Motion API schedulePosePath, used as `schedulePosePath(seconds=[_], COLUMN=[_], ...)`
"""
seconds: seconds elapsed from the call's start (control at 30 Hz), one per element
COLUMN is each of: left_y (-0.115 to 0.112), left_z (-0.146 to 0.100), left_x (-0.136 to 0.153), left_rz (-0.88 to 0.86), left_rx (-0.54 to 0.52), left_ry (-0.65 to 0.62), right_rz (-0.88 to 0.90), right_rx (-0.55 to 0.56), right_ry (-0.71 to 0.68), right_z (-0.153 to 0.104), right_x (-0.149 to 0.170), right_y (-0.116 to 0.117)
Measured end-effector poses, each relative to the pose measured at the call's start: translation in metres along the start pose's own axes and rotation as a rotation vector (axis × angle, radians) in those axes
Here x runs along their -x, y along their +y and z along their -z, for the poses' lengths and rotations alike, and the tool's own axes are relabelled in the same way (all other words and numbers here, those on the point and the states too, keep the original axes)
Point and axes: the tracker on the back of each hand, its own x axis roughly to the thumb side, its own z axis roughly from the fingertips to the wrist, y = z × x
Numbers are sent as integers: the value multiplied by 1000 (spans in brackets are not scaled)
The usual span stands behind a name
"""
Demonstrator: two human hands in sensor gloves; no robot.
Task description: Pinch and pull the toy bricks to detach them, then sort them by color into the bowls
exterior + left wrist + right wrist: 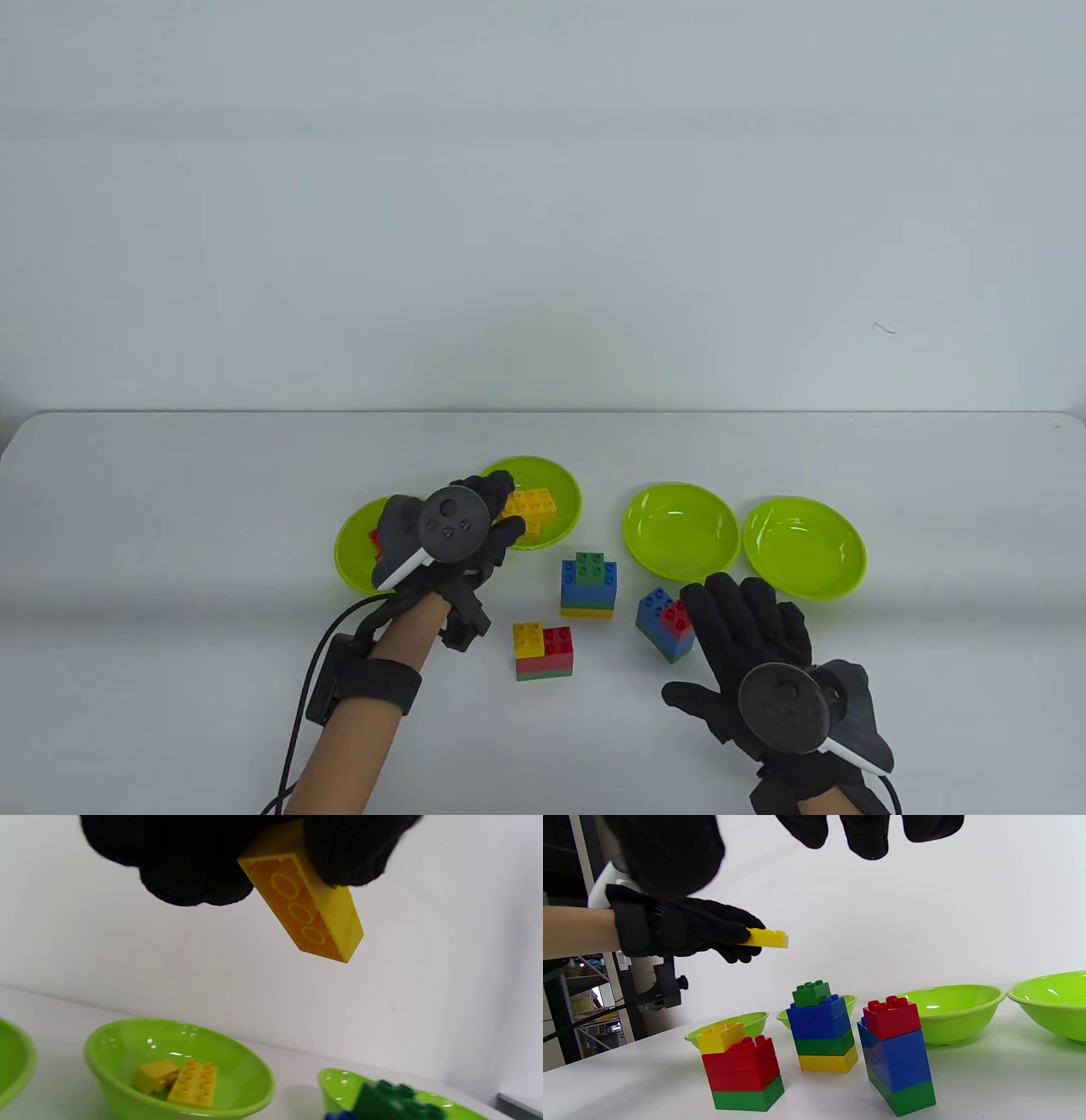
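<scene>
1. At the far left of the table (170, 526), a lime-green bowl (352, 552) holds a red brick (374, 540), mostly hidden under my left hand (475, 531).
2. My left hand hangs above the second green bowl (564, 501), thumb and fingers clamped on a long yellow brick (312, 906); two more yellow bricks (178, 1079) already lie inside that bowl.
3. At 5 o'clock from that bowl stands a stack with a yellow and a red brick atop red and green layers (543, 649).
4. At 1 o'clock from it rises a second stack (588, 584): a small green brick over blue, green and yellow.
5. Just right, a tilted stack (666, 624) shows a red brick on blue over green, touching or nearly touching my right hand's fingertips (700, 594).
6. My right hand (751, 654) lies with fingers spread and straight, gripping nothing.
7. At 12 and 1 o'clock from it sit two more green bowls (679, 526), (804, 548), just beside each other.
</scene>
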Motion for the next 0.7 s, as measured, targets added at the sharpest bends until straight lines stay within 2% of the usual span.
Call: schedulePosePath(seconds=[0.13,0.3,0.37,0.57,0.7], left_y=[-24,-49,-54,-65,-52], left_z=[15,27,30,33,24], left_x=[16,27,29,33,24], left_rz=[98,293,317,196,144], left_rx=[65,152,161,148,141], left_ry=[105,140,158,204,140], right_rz=[10,29,29,24,24], right_rx=[21,19,17,10,12], right_ry=[8,13,14,21,23], right_z=[-1,-1,0,0,0], right_x=[3,5,5,5,5], right_y=[-2,-4,-3,-3,-3])
